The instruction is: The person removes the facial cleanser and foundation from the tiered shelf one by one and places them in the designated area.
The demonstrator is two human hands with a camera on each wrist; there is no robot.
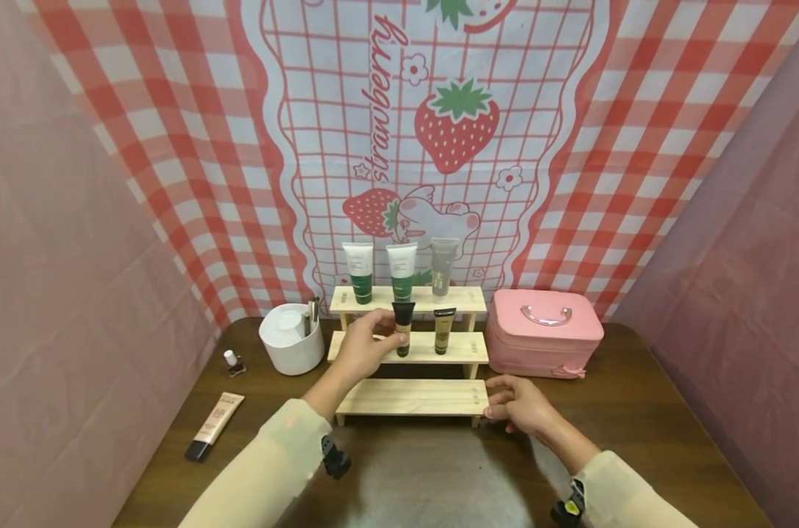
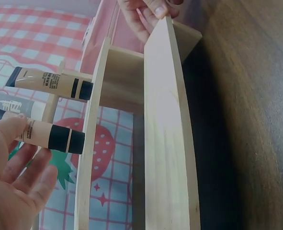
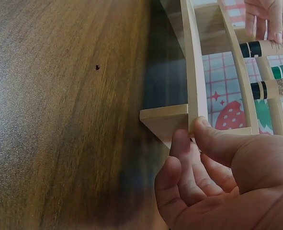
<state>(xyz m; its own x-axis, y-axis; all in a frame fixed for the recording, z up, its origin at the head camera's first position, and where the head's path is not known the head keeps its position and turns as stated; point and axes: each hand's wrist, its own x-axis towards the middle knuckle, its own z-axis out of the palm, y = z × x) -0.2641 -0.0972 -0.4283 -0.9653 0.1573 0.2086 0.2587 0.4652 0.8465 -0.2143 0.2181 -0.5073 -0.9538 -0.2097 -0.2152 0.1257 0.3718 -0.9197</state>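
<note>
My left hand [image 1: 368,343] pinches a small beige tube [image 1: 404,314] with black ends, upright at the middle step of a three-tier wooden stand [image 1: 409,396]. In the left wrist view, the thumb lies across this tube [image 2: 38,133] and its black cap is right at the step's surface. A similar beige tube [image 1: 443,331] stands to its right on the same step. At the lowest step's right end, my right hand [image 1: 523,405] grips the board's corner; the right wrist view has the thumb on top and fingers beneath.
Two white-and-green tubes [image 1: 361,271] and a grey tube [image 1: 443,270] stand on the top step. Left of the stand are a white round organizer [image 1: 290,350], a nail polish bottle [image 1: 234,363] and a lying BB cream tube [image 1: 216,425]. A pink case [image 1: 545,334] stands right.
</note>
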